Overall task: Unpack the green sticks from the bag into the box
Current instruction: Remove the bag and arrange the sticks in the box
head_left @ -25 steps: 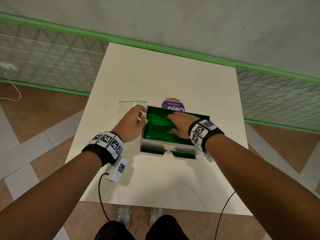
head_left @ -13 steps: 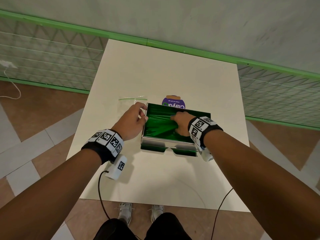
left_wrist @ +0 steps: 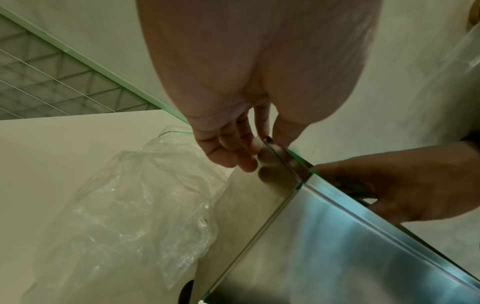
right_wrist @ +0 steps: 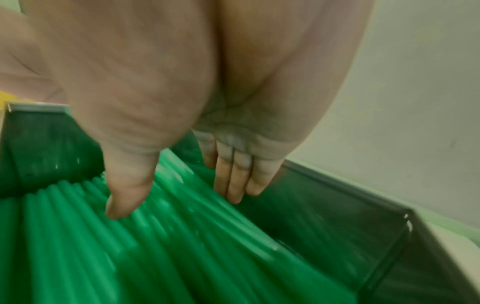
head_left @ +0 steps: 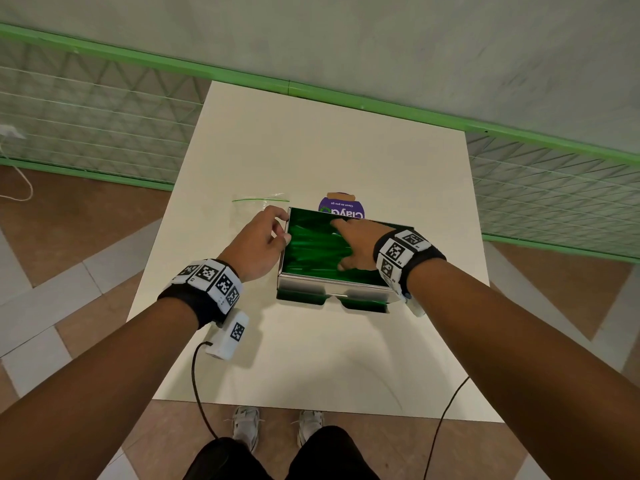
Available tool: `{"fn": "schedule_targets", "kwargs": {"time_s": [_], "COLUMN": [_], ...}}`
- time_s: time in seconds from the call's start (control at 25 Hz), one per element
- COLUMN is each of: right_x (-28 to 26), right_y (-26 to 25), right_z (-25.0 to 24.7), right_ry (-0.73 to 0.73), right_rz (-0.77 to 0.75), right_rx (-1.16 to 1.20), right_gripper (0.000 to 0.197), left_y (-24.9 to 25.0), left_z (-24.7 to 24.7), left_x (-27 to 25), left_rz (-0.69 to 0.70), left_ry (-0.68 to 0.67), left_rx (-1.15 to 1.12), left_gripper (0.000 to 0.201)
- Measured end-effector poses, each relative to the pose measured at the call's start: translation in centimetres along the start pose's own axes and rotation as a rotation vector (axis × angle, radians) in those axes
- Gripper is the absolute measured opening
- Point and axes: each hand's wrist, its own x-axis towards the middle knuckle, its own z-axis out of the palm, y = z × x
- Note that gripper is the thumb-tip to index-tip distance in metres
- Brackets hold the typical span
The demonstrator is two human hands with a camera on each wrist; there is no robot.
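Note:
A silver box with a green lining stands mid-table. Green sticks lie packed inside it, side by side. My right hand is down in the box, its fingers straight and its thumb spread, resting on the sticks. My left hand pinches the box's far left corner rim, thumb over the edge and fingers on the outer wall. The clear zip bag lies crumpled and empty left of the box.
A purple-labelled item lies just behind the box. The white table has bare surface in front of and beyond the box. A green-railed mesh fence runs behind the table, with tiled floor on both sides.
My right hand went from flat on the sticks, to bunched over them, to fingers stretched toward the box's far wall. The left hand stays on the box corner.

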Motion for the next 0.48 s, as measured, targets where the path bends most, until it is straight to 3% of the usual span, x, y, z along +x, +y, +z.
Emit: {"fn": "schedule_targets", "kwargs": {"time_s": [0.08, 0.2, 0.28, 0.36, 0.48], "right_x": [-0.1, -0.7, -0.9, -0.9, -0.5], "right_y": [-0.3, 0.1, 0.3, 0.1, 0.2], "right_z": [0.0, -0.7, -1.0, -0.4, 0.5], "right_ry": [0.019, 0.069, -0.023, -0.132, -0.032], "right_rz": [-0.002, -0.022, -0.044, -0.050, -0.056], "right_rx": [0.025, 0.082, 0.142, 0.082, -0.033], "right_gripper": [0.075, 0.035, 0.018, 0.030, 0.050], "left_y": [-0.1, -0.1, -0.1, 0.0, -0.1], "left_z": [0.0, 0.1, 0.1, 0.0, 0.1], "left_x": [-0.1, -0.1, -0.1, -0.1, -0.1], "left_rz": [0.000, 0.011, 0.011, 0.006, 0.006], "left_ry": [0.001, 0.000, -0.004, -0.008, -0.016], "left_rx": [-0.001, 0.005, 0.007, 0.006, 0.013], "left_gripper": [0.027, 0.027, 0.027, 0.028, 0.028]}}
